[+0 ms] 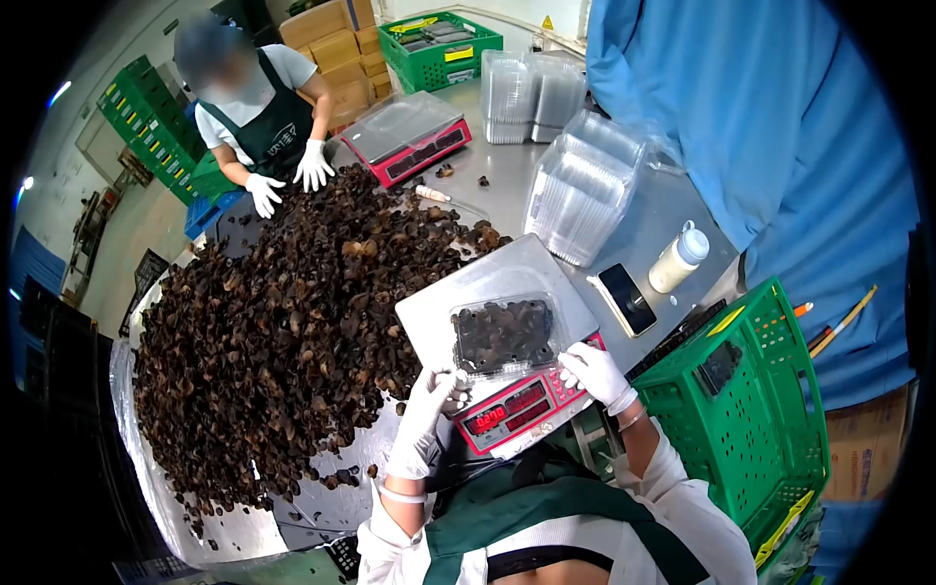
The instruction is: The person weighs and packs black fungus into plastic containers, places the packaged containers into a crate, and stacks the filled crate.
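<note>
A clear plastic box (503,334) filled with dark dried wood ear mushrooms rests on the metal pan of a red weighing scale (517,414), whose display shows lit red digits. At the box's near left corner, my left hand (435,398), in a white glove, has its fingers curled and closed on the edge. My right hand (597,376), gloved too, pinches the near right corner. To the left spreads a large pile of loose wood ear mushrooms (283,341).
Across the table, a co-worker's gloved hands (314,166) touch the pile near a second scale (409,136). Stacked clear boxes (585,185), a phone (626,298) and a bottle (680,259) stand right. A green crate (731,439) sits beside me; another crate (439,58) is at the back.
</note>
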